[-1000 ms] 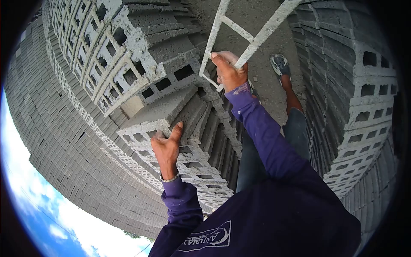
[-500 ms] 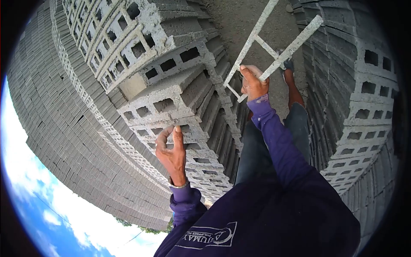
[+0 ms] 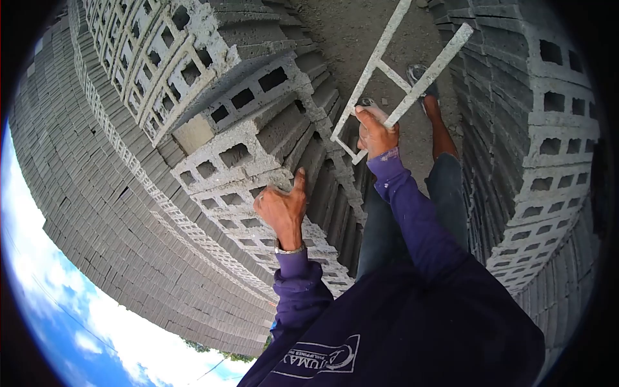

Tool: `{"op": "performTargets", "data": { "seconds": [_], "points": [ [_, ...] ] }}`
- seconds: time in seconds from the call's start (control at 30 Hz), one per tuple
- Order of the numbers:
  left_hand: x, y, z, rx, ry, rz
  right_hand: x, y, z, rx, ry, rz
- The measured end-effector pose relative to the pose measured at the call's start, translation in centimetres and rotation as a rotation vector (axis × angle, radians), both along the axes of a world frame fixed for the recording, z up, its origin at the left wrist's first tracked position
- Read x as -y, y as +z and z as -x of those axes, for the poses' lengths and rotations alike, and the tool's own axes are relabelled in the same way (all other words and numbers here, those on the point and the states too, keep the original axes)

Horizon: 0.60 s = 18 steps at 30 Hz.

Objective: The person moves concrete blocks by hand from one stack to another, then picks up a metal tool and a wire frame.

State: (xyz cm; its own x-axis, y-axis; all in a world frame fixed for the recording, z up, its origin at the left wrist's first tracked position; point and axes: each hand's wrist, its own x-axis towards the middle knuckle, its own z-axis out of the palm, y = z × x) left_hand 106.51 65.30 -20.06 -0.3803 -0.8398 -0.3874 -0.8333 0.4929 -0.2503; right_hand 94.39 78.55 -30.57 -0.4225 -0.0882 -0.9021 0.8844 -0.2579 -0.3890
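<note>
My right hand (image 3: 374,133) grips a pale, cement-crusted metal frame (image 3: 401,68) with two long rails and cross bars; it slants up and away over the dirt ground. My left hand (image 3: 282,208) rests on the end face of a grey hollow concrete block (image 3: 240,149) in the stack in front of me, thumb up, fingers curled against the block beneath it. Nothing is held in that hand. Both sleeves are purple.
Tall stacks of hollow concrete blocks stand on the left (image 3: 161,58) and on the right (image 3: 548,129), with a narrow dirt aisle (image 3: 361,32) between. My legs and a shoe (image 3: 422,80) are in the aisle. A long block wall (image 3: 84,213) curves off left.
My left hand has slid right and slightly down along the block faces. My right hand has shifted the frame a little lower, and the view has tilted.
</note>
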Motion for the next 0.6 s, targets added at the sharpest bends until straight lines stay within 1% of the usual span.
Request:
{"op": "performTargets", "data": {
  "seconds": [0.07, 0.13, 0.17, 0.23, 0.27, 0.3, 0.33, 0.37, 0.43, 0.5, 0.57, 0.6],
  "points": [
    [0.3, -0.7, -0.8, 0.015, -0.003, 0.023, 0.0, -0.6, -0.5, -0.01, -0.003, 0.028],
    [0.7, -1.1, -1.3, -0.233, 0.092, -0.055, 0.4, -0.7, -1.2, 0.008, -0.021, 0.082],
    [0.8, -1.0, -1.4, -0.24, 0.087, -0.051, 0.8, -0.9, -1.1, 0.001, -0.026, 0.087],
    [0.6, 0.0, -1.1, -0.264, 0.172, -0.153, 1.6, -0.3, -0.9, -0.073, 0.017, 0.037],
    [0.6, -0.2, -0.1, -0.29, 0.158, -0.16, 1.6, 0.1, -0.6, -0.064, 0.018, 0.036],
    [0.3, 0.6, 0.5, -0.324, 0.236, -0.214, 1.7, 0.2, -0.4, -0.163, 0.015, 0.023],
    [-0.1, 1.6, 0.3, -0.34, 0.324, -0.264, 1.5, 0.4, -0.5, -0.162, 0.009, 0.039],
    [-0.1, 2.0, 0.3, -0.342, 0.319, -0.273, 1.5, 0.2, 0.0, -0.176, 0.001, 0.055],
    [0.1, 2.9, 0.3, -0.608, 0.402, -0.415, 1.4, 0.1, 0.7, -0.191, -0.007, 0.054],
    [0.5, 3.8, 0.3, -0.56, 0.431, -0.437, 1.5, 0.9, 1.3, -0.19, -0.005, 0.066],
    [1.0, 4.0, 0.3, -0.283, 0.392, -0.36, 1.9, 1.9, 2.6, -0.183, -0.061, 0.108],
    [1.0, 3.7, 0.4, -0.284, 0.387, -0.362, 1.6, 1.6, 2.9, -0.194, 0.009, 0.106]
  ]
}}
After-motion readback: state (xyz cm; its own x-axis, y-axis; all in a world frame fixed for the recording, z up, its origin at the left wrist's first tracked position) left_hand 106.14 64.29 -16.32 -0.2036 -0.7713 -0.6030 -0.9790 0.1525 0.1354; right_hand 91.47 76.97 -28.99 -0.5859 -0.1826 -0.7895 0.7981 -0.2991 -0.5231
